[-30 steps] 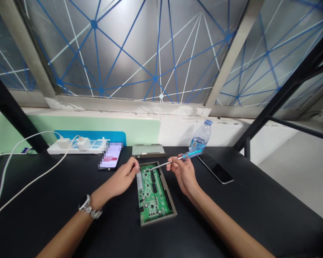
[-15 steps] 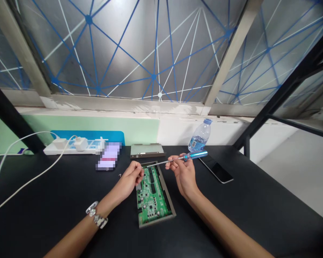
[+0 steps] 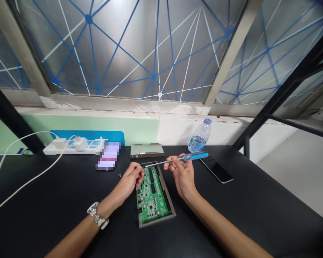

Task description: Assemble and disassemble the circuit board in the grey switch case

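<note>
In my right hand [image 3: 183, 173] is a screwdriver [image 3: 196, 156] with a clear blue handle, held nearly level, its shaft pointing left. The shaft's tip meets the pinched fingers of my left hand [image 3: 133, 176]; whatever they hold there is too small or hidden to make out. Below both hands lies a green circuit board [image 3: 152, 199] in a grey metal frame [image 3: 167, 200], flat on the black table. My left hand covers part of its upper left edge. A few tiny metal pieces [image 3: 120, 175], probably screws, rest left of that hand.
Behind the board lies a flat metal cover [image 3: 147, 150]. A water bottle [image 3: 199, 138] and a dark phone [image 3: 216, 170] are at the right. Toward the left stand a white power strip [image 3: 70, 149] with cables and a blurred-out phone-like screen [image 3: 109, 156].
The screwdriver and my right hand have shifted slightly left, bringing the tip in against my left fingers. My left hand has barely moved, and the board stays put.
</note>
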Demonstrator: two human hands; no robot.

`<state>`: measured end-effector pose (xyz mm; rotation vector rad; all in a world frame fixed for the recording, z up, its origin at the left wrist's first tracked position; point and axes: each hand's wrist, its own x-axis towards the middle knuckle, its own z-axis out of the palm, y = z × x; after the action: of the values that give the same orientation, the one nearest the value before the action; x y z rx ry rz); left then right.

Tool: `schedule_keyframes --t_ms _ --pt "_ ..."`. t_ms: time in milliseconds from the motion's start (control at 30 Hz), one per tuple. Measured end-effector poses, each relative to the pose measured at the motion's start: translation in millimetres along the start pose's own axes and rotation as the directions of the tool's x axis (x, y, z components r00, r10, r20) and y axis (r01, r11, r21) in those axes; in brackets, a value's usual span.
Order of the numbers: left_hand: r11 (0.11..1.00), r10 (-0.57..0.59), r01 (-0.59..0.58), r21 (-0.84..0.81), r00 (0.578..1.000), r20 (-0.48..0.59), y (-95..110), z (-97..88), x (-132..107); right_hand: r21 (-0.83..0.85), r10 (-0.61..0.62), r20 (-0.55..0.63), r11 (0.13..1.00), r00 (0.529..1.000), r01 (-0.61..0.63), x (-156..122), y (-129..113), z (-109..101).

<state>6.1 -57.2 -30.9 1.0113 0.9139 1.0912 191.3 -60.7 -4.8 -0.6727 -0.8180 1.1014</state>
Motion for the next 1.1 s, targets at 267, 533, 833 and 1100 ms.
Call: schedule_keyframes --t_ms 267,533,833,1100 --pt "0.999 0.039 -0.04 0.013 0.994 0.105 4 -3.6 -1 -0.004 -0.022 0.019 1.0 1.0 0.022 0 -2 -1" --pt "0.981 0.111 -0.132 0.139 0.982 0.152 6 -1.3 -2 -0.062 -0.055 0.032 0.996 0.998 0.057 6 -6 -2" --pt "0.764 0.256 -0.335 0.552 0.942 0.218 14 1.2 10 -0.367 -0.096 0.319 0.905 0.943 0.216 54 -43 23" --pt "0.298 0.421 -0.505 0.81 0.831 0.363 25 14.6 33 -0.572 -0.041 0.548 0.71 0.835 0.41 73 -50 44"
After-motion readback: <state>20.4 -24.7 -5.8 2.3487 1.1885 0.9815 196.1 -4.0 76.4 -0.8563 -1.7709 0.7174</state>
